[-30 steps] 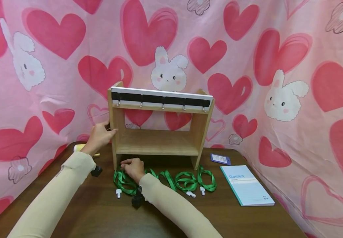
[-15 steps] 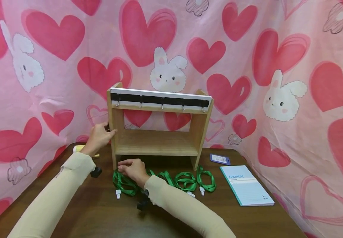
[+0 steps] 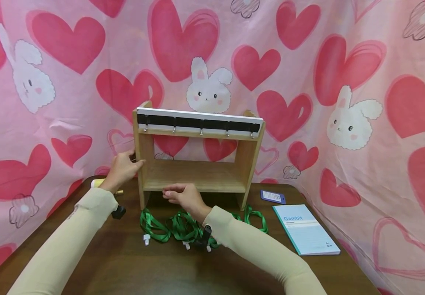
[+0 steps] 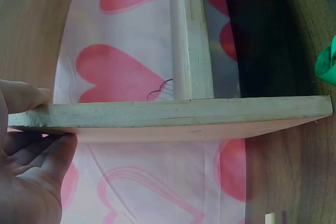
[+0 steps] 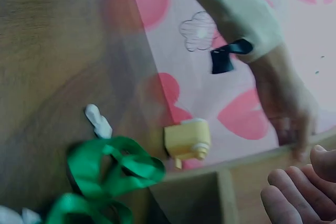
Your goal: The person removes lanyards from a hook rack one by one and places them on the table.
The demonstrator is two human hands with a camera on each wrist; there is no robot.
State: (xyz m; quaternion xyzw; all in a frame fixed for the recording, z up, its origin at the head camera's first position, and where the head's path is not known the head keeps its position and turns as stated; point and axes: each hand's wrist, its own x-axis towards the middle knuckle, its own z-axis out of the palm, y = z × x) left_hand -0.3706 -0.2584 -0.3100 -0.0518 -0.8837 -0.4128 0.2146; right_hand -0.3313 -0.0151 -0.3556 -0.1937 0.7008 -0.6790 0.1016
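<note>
A small wooden shelf unit (image 3: 197,176) stands on the table, a white strip with a black band (image 3: 192,122) and several small metal hooks along its top front. My left hand (image 3: 123,170) grips the shelf's left side panel (image 4: 157,114), thumb on one face and fingers on the other. In front of the lower board hovers my right hand (image 3: 188,198), fingers loosely bent with nothing in them. Green lanyards (image 3: 182,225) with white clips lie coiled along the shelf's front, partly hidden by my right wrist. One green lanyard (image 5: 131,166) shows below that hand in the right wrist view.
A white notebook (image 3: 306,231) lies at the right, with a blue card holder (image 3: 273,197) behind it. Left of the shelf sits a yellow object (image 5: 186,141), partly behind my left arm in the head view. A pink heart-patterned cloth (image 3: 293,61) surrounds the table.
My right hand has lifted from beside the leftmost lanyard and moved right, up in front of the lower board. The left hand keeps its grip on the side panel.
</note>
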